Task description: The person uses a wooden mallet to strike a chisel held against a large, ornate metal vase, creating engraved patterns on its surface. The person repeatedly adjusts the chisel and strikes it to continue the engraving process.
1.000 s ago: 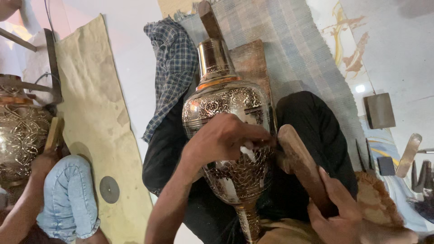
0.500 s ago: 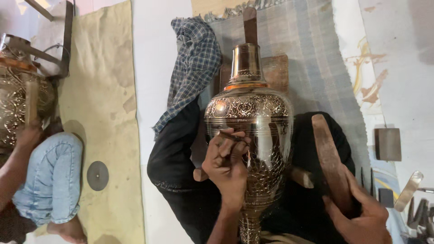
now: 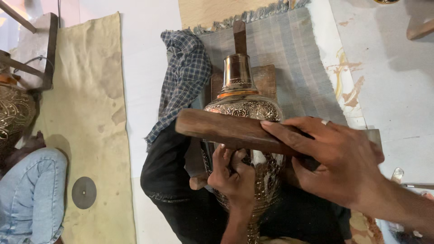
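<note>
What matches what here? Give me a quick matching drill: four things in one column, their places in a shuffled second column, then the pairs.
Things:
1. wooden mallet
2. engraved metal vase
3. checked cloth
4. round metal disc

Places:
A. on the tan mat at left
B. gripped in the right hand, across the vase
C. lying on the black-clothed lap, left hand on its body
D. draped left of the vase neck

Pairs: 1-B, 2-C, 3-D, 4-A

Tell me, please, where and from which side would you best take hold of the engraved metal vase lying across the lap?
Probably by the plain narrow neck: it points away from the body and nothing covers it, so come from the far end, fingers around it. The engraved metal vase has a wide, rounded belly, already taken up by the left hand and crossed by the wooden mallet in the right hand.
</note>
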